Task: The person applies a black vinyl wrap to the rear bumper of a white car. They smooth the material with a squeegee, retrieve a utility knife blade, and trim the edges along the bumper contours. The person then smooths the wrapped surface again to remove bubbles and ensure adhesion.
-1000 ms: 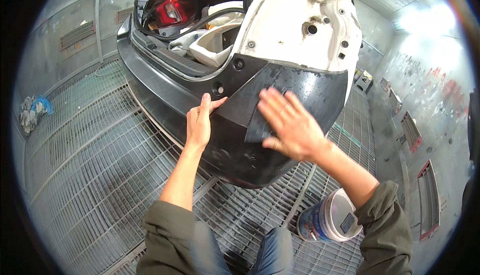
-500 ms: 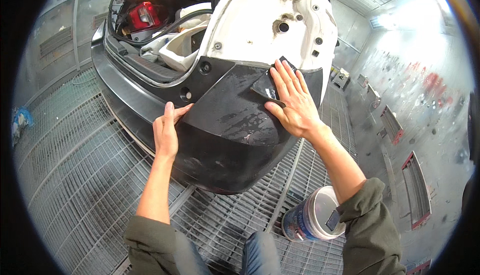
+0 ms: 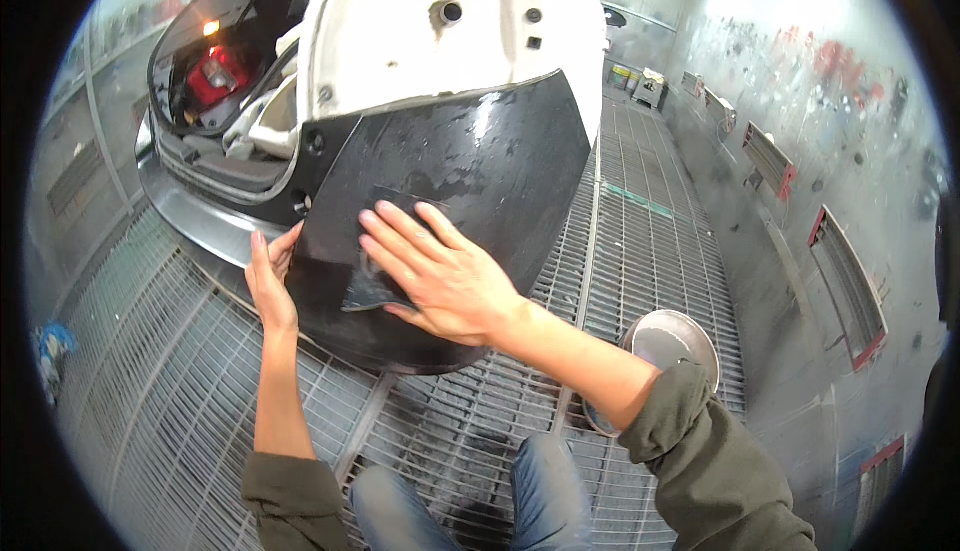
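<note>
The black rear bumper (image 3: 500, 166) of a car fills the middle, its corner wet with water streaks and drops. My right hand (image 3: 445, 276) lies across the lower left of that corner, fingers stretched out. Beneath it is a dark, flexible sheet of sandpaper (image 3: 366, 289), pressed against the bumper and partly covered by my palm. The thumb is at the sheet's lower edge. At the bumper's left side, my left hand (image 3: 270, 281) rests with its fingertips against the surface, thumb apart, gripping no tool.
A bucket (image 3: 708, 346) of cloudy liquid stands on the metal floor grating (image 3: 640, 251) beneath my right forearm. Above the bumper is the car's bare white body panel (image 3: 390, 51). A red tail light (image 3: 217, 79) shows at the left. A paint-stained wall (image 3: 800, 121) runs along the right.
My right hand has slid the sandpaper down and left, from the bumper's upper edge to its lower left. My left hand stays at the side. The view has shifted rightward.
</note>
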### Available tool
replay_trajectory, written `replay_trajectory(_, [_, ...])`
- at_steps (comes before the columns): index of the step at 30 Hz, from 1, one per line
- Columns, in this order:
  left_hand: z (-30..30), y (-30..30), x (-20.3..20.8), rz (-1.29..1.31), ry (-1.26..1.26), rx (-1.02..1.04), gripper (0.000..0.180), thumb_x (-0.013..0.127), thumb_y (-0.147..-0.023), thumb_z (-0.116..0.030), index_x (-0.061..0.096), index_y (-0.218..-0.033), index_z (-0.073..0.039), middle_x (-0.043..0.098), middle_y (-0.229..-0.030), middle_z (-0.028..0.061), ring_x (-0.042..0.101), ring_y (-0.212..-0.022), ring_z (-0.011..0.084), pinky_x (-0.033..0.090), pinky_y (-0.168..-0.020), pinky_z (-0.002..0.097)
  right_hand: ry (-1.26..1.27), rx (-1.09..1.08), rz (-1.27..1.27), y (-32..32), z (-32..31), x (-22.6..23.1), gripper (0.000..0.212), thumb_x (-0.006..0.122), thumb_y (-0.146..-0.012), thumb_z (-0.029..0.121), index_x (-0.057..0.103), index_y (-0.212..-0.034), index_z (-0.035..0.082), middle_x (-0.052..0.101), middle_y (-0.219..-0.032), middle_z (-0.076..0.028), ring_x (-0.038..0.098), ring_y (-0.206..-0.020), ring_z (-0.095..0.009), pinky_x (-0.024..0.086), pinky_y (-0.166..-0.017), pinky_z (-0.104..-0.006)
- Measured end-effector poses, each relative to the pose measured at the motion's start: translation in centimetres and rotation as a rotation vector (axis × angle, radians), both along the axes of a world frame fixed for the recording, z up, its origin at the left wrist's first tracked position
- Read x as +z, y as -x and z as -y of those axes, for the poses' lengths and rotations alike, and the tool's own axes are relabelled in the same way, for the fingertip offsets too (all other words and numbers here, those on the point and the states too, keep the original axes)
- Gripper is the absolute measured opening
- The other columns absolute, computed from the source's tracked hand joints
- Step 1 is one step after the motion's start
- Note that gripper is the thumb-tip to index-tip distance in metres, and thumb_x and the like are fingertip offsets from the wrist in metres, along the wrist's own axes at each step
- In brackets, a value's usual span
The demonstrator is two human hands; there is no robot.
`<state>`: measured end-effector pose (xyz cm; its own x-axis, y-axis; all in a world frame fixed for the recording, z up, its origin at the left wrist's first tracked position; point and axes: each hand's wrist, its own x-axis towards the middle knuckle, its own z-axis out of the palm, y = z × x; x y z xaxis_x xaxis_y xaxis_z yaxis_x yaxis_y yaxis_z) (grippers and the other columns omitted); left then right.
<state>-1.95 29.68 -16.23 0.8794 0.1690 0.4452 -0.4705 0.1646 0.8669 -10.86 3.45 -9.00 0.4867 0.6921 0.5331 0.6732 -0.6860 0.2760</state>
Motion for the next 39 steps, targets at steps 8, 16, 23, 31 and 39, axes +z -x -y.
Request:
replay_trajectory(8, [4.8,-1.5,8.0,-0.083,-0.599,0.489,0.055,0.049,-0.107,-0.043,0.076,-0.112,0.005,0.077,-0.104,0.0212,0.071,-0.098,0.0333,0.052,-0.093,0.0386,-0.484,-0.049,-0.119,1.4,-1.8,-0.5,0.097,0.058,-0.091,0.063,0.044,-0.148,-0.014,0.025,-0.165,-0.032,0.012,-0.159,-0.043,0.007,-0.128,-0.0570])
replay_trajectory(16, [3.6,-4.5,7.7,0.023,-0.756,0.518,0.061,0.042,-0.108,-0.040,0.060,-0.137,0.010,0.061,-0.141,0.0285,0.059,-0.131,0.0386,0.042,-0.111,0.0407,-0.604,-0.248,0.236,-3.5,-3.3,-0.8,0.072,0.061,-0.095,0.041,0.049,-0.148,-0.007,0.040,-0.162,-0.018,0.026,-0.156,-0.031,0.017,-0.129,-0.0504])
replay_trajectory(23, [4.4,-3.7,8.8,-0.045,-0.486,0.401,0.067,0.040,-0.110,-0.044,0.060,-0.134,0.015,0.068,-0.129,0.0203,0.064,-0.113,0.0286,0.045,-0.104,0.0361,-1.108,-0.159,0.066,-3.1,5.3,-7.2,0.081,0.063,-0.095,0.039,0.034,-0.158,-0.003,0.027,-0.168,-0.024,0.018,-0.159,-0.039,0.013,-0.127,-0.0577])
replay_trajectory(31, [4.1,-5.1,8.8,-0.203,-0.368,0.373,0.068,0.044,-0.108,-0.049,0.055,-0.141,0.009,0.060,-0.141,0.0183,0.058,-0.127,0.0314,0.044,-0.110,0.0413,-1.364,-0.242,0.087,-2.5,1.9,-4.8,0.085,0.052,-0.095,0.058,0.049,-0.142,-0.013,0.026,-0.160,-0.040,0.015,-0.152,-0.058,0.012,-0.120,-0.0726])
replay_trajectory(39, [2.4,-5.3,9.4,-0.147,-0.396,0.364,0.072,0.043,-0.105,-0.052,0.047,-0.149,0.004,0.053,-0.149,0.0152,0.054,-0.133,0.0312,0.041,-0.113,0.0431,-1.497,-0.387,0.114,-7.7,9.4,-13.5,0.093,0.058,-0.099,0.048,0.019,-0.159,-0.012,0.012,-0.167,-0.034,0.008,-0.158,-0.046,0.006,-0.127,-0.0600])
